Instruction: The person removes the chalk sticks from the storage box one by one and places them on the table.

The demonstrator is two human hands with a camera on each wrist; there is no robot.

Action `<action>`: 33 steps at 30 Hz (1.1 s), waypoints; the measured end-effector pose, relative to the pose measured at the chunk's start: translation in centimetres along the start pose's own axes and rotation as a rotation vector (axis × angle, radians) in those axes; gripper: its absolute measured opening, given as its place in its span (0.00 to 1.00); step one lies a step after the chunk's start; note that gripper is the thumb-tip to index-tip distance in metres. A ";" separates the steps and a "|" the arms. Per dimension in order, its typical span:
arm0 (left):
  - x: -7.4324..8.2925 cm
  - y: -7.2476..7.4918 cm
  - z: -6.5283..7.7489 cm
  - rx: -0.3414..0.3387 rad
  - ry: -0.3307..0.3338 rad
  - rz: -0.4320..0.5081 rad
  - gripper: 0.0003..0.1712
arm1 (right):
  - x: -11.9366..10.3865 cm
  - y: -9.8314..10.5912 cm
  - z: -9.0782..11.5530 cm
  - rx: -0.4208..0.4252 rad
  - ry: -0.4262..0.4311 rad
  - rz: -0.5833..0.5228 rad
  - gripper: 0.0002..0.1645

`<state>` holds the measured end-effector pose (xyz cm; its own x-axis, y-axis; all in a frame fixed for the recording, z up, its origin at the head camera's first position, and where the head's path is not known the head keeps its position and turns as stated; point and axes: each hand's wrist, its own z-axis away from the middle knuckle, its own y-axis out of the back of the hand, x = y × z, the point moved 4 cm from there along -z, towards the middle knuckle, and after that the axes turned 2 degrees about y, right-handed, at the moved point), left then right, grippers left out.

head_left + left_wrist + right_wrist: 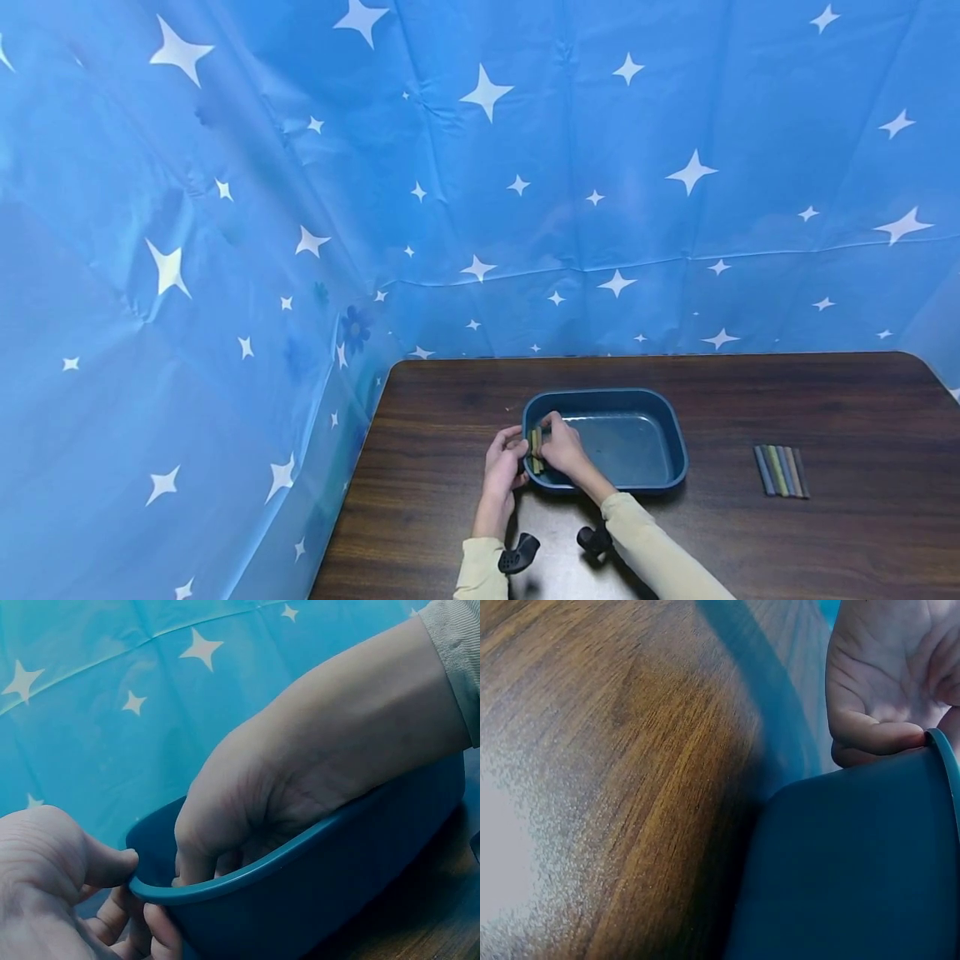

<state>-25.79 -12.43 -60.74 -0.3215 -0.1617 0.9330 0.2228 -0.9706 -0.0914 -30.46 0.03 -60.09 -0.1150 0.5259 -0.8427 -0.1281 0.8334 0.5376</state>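
A dark blue plastic basin [622, 486] stands on the table. At its left end, my left hand [501, 468] grips the rim, thumb over the edge and fingers against the outer wall, as the left wrist view shows. My right hand [564, 448] reaches over the near side into the basin. Its bent fingers hold yellowish and brownish chalk-like sticks [536, 465] by the left inner wall. In the left wrist view, the basin wall [322, 892] hides the right fingertips. The right wrist view shows the left hand [885, 690] at the rim.
A row of several coloured chalk-like sticks [782, 472] lies side by side on the brown wooden table [720, 542], right of the basin. A blue curtain with white stars [570, 167] hangs behind and to the left. Black devices [519, 553] sit at both wrists.
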 end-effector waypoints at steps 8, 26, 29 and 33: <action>0.1 -0.1 -0.1 0.006 -0.002 0.008 0.20 | 0.7 0.6 -0.3 0.010 0.042 -0.034 0.24; 0.6 -0.2 0.6 0.000 -0.010 0.027 0.21 | 0.6 4.3 -0.1 -0.117 -0.131 -0.377 0.25; -0.2 -0.1 -0.2 0.015 0.000 0.025 0.21 | 0.5 5.3 -0.1 -0.123 -0.133 -0.398 0.26; 0.0 -0.1 -0.1 0.015 -0.003 0.022 0.21 | 0.7 6.7 0.1 -0.124 -0.131 -0.416 0.27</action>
<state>-25.88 -12.33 -60.80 -0.3141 -0.1821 0.9318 0.2433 -0.9641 -0.1063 -31.28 5.98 -57.07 0.0964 0.1739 -0.9800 -0.2551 0.9561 0.1446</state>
